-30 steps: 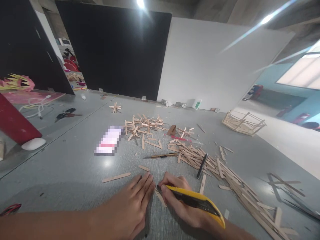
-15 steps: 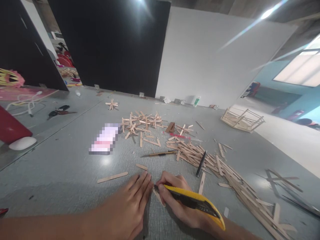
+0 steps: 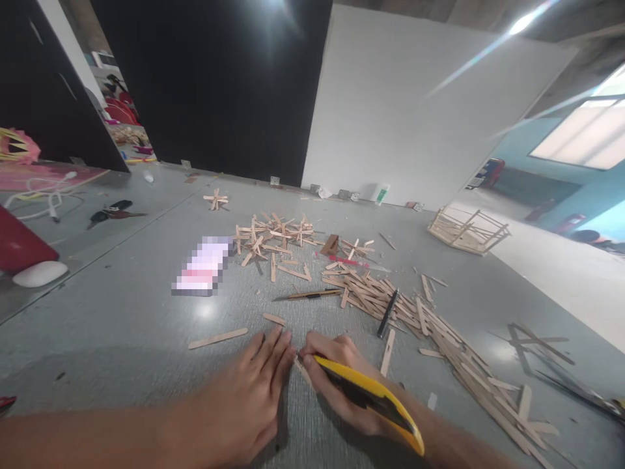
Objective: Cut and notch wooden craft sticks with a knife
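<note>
My right hand is closed around a yellow and black utility knife, its tip pointing left and down at the table. Beneath that tip lies a wooden craft stick, mostly covered by my hands. My left hand rests flat beside it, fingers stretched out and close together; whether they press on the stick is hidden. Just beyond my left fingertips are a short stick piece and a longer craft stick. Another stick lies to the right of the knife.
A heap of craft sticks runs along the right, with a black pen on it. Farther back are star-shaped stick pieces, a pencil-like tool, a blurred phone-like rectangle and a stick frame. Scissors lie far right.
The view has shifted slightly. Both hands stay close together over the stick, and the knife remains in my right hand with its angle a little changed.
</note>
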A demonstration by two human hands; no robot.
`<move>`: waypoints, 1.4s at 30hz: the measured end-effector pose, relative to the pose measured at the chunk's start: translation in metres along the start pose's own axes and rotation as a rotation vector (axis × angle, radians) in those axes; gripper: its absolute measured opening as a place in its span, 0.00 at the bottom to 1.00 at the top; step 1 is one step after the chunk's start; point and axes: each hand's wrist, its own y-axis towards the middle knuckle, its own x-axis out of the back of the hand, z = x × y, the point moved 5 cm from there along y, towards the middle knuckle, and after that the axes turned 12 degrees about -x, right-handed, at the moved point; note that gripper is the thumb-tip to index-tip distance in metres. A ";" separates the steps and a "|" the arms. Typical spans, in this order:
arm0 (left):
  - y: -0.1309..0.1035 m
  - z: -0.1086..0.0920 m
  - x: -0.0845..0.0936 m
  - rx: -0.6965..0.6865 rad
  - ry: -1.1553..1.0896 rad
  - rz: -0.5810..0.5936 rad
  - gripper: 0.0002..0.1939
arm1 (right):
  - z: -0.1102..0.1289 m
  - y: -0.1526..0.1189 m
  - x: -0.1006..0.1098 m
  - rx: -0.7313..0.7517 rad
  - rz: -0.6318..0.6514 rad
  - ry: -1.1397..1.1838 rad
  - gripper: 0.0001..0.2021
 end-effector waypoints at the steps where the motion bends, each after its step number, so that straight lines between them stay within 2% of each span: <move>1: -0.001 0.000 -0.001 0.004 0.002 -0.008 0.34 | 0.000 0.000 0.000 0.007 0.014 0.007 0.10; 5: -0.003 0.000 -0.002 -0.010 0.036 -0.075 0.36 | -0.001 -0.001 0.001 0.034 0.053 0.035 0.10; 13: -0.002 -0.002 0.006 -0.030 0.102 -0.093 0.35 | -0.005 -0.003 -0.001 0.023 0.038 0.055 0.13; 19: -0.005 -0.001 0.004 -0.056 0.069 -0.099 0.32 | -0.012 -0.005 -0.004 0.012 0.061 0.084 0.02; 25: -0.007 0.003 0.002 -0.039 -0.029 -0.136 0.34 | -0.013 -0.004 -0.005 0.116 -0.058 0.054 0.05; 27: -0.008 0.008 0.006 -0.001 -0.069 -0.199 0.33 | -0.015 -0.007 -0.006 0.147 -0.086 0.027 0.03; 29: -0.011 0.019 0.014 0.097 -0.100 -0.319 0.33 | -0.011 -0.014 -0.007 0.261 -0.125 -0.088 0.07; 31: -0.017 0.030 0.025 0.210 -0.121 -0.468 0.31 | -0.001 -0.024 -0.008 0.458 -0.203 -0.339 0.13; 33: -0.023 0.038 0.035 0.264 -0.138 -0.600 0.30 | 0.011 -0.033 -0.011 0.628 -0.302 -0.602 0.15; 36: -0.027 0.040 0.047 0.220 -0.147 -0.681 0.27 | 0.024 -0.038 -0.009 0.687 -0.438 -0.739 0.12; 42: -0.027 0.028 0.056 0.069 -0.123 -0.703 0.15 | 0.031 -0.042 -0.007 0.714 -0.549 -0.768 0.12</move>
